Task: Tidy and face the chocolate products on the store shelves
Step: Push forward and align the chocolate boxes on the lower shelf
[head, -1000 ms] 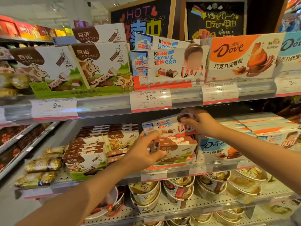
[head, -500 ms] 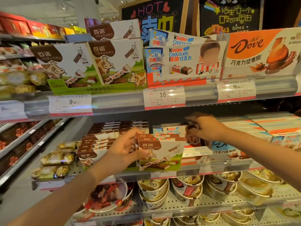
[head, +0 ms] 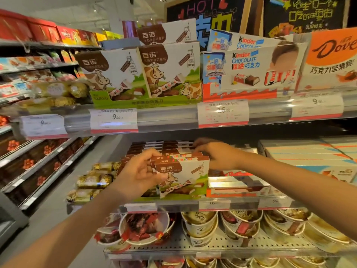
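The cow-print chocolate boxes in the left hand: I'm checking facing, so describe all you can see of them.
The cow-print chocolate boxes are flat cardboard cartons, white and brown with a cartoon cow and green grass, stacked front to back, upright and facing out at the middle shelf's front edge. The left hand grips their left side; the right hand reaches behind them.

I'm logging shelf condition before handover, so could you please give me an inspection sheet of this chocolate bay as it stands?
Surface: middle shelf, its front rail carrying price tags; one tag reads 16.
Job's things: cow-print chocolate boxes stand upright at the shelf front, faces outward; more of them lie flat behind.
Clutter: flat Kinder boxes beside them; gold-wrapped chocolates on the other side.
Hands: left hand grips the front boxes at their edge; right hand reaches over the flat stack behind, its hold unclear.
Cables: nothing seen.
Surroundings: upper shelf with Kinder display box tagged 16.90; chocolate tubs on the shelf below; chalkboard sign behind.
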`<state>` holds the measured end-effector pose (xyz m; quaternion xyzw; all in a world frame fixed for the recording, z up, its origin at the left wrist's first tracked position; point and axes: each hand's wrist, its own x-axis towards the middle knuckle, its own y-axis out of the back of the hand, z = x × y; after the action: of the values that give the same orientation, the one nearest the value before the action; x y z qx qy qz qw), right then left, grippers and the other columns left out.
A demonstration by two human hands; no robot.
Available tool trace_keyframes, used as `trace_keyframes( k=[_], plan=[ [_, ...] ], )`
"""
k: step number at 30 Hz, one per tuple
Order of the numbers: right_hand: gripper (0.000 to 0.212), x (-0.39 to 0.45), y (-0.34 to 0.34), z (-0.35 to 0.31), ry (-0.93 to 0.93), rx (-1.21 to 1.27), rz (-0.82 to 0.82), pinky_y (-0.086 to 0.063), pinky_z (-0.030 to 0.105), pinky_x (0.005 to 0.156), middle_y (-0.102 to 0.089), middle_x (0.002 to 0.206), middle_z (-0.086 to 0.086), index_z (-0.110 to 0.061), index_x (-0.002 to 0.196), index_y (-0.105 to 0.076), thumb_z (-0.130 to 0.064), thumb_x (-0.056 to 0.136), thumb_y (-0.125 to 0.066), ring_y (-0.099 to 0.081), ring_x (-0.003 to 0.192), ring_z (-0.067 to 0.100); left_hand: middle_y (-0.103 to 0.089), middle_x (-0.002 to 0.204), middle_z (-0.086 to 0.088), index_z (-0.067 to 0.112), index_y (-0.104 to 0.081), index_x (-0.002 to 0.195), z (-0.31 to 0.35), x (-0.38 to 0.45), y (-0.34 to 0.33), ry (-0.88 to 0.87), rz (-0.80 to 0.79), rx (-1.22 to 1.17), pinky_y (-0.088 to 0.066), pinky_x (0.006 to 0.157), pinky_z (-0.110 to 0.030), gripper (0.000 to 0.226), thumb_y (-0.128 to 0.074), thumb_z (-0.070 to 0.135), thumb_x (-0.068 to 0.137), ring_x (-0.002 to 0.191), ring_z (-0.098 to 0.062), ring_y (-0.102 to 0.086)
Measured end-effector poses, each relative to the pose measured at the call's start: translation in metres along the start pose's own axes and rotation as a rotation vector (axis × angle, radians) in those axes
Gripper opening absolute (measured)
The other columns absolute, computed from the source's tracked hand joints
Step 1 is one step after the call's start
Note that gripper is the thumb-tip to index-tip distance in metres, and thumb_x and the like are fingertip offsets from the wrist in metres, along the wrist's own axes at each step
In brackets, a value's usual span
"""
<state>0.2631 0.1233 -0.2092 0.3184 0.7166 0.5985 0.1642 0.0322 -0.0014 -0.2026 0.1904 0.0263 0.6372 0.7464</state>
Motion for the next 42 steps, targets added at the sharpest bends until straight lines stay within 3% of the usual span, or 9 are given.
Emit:
trace_keyframes(
  k=[3,7,12,15,18,28,33,38,42],
  plan=[
    [0.048,0.011,0.001,0.002,-0.069,-0.038,-0.007,-0.038,0.029,0.102,-0.036,0.142,0.001,-0.016,0.130,-0.053,-0.040,0.089,-0.056,-0.043,0.124,0.017,-0.069,0.099,-0.005,0.014,-0.056,0.097,-0.001,0.009,-0.005,-0.011,-0.019,0.030,-0.055,0.071,-0.025,0.027,-0.071,0.008,0.076,0.089,-0.014,-0.068],
    [0.046,0.015,0.004,0.005,-0.121,0.021,-0.053,-0.034,0.029,0.105,-0.033,0.144,0.002,-0.013,0.132,-0.049,-0.032,0.091,-0.055,-0.039,0.127,0.019,-0.068,0.097,0.001,0.013,-0.057,0.094,-0.007,0.024,-0.013,-0.044,-0.020,0.149,-0.056,0.083,-0.034,0.025,-0.071,0.001,0.078,0.093,-0.012,-0.067],
    [0.041,0.018,0.006,0.009,-0.136,0.064,-0.076,-0.032,0.028,0.105,-0.035,0.142,0.004,-0.012,0.130,-0.052,-0.030,0.093,-0.054,-0.037,0.127,0.018,-0.059,0.094,0.014,0.036,-0.054,0.090,-0.022,0.034,-0.003,-0.141,0.122,0.692,-0.048,0.086,-0.040,0.026,-0.068,0.048,0.072,0.097,-0.012,-0.055],
    [0.042,0.020,0.006,0.013,-0.132,0.093,-0.084,-0.032,0.029,0.107,-0.036,0.141,0.003,-0.013,0.127,-0.055,-0.033,0.091,-0.056,-0.038,0.127,0.017,-0.054,0.103,0.014,0.031,-0.055,0.101,-0.024,0.036,0.001,-0.172,0.116,0.865,-0.042,0.094,-0.036,0.037,-0.066,0.051,0.072,0.102,-0.008,-0.047],
    [0.045,0.020,0.007,0.015,-0.131,0.113,-0.086,-0.034,0.033,0.107,-0.037,0.139,0.002,-0.014,0.126,-0.056,-0.039,0.089,-0.057,-0.039,0.125,0.016,-0.052,0.116,0.013,0.025,-0.054,0.116,-0.025,0.035,0.005,-0.105,0.067,0.864,-0.043,0.097,-0.028,0.045,-0.072,0.041,0.077,0.109,-0.005,-0.048],
    [0.041,0.016,0.003,0.011,-0.116,0.156,-0.031,-0.038,0.033,0.103,-0.040,0.137,0.004,-0.012,0.123,-0.059,-0.034,0.088,-0.061,-0.045,0.118,0.016,-0.052,0.110,0.010,0.022,-0.050,0.119,-0.017,0.035,0.011,-0.123,-0.111,0.960,-0.044,0.090,-0.027,0.040,-0.065,0.035,0.085,0.100,-0.007,-0.049],
    [0.045,0.013,-0.002,0.006,-0.133,0.188,0.006,-0.036,0.033,0.105,-0.039,0.139,0.001,-0.015,0.128,-0.055,-0.037,0.089,-0.058,-0.043,0.123,0.015,-0.035,0.139,0.010,0.018,-0.045,0.133,-0.029,0.035,0.003,-0.139,-0.131,1.052,-0.030,0.104,-0.021,0.054,-0.062,0.040,0.086,0.124,-0.010,-0.038],
    [0.044,0.009,-0.008,0.005,-0.124,0.204,0.083,-0.043,0.035,0.101,-0.047,0.133,0.002,-0.017,0.127,-0.053,-0.037,0.089,-0.058,-0.048,0.118,0.016,-0.034,0.141,0.011,0.028,-0.035,0.139,-0.030,0.029,0.004,-0.170,-0.112,0.982,-0.032,0.109,-0.030,0.062,-0.065,0.034,0.085,0.127,-0.009,-0.036],
    [0.030,0.003,-0.014,0.005,-0.070,0.254,0.182,-0.050,0.036,0.092,-0.057,0.117,0.002,-0.017,0.115,-0.059,-0.032,0.089,-0.059,-0.055,0.106,0.016,-0.026,0.151,0.010,0.030,-0.037,0.141,-0.031,0.032,-0.001,-0.157,-0.105,1.029,-0.017,0.114,-0.031,0.057,-0.060,0.033,0.088,0.139,-0.013,-0.023]
  ],
)
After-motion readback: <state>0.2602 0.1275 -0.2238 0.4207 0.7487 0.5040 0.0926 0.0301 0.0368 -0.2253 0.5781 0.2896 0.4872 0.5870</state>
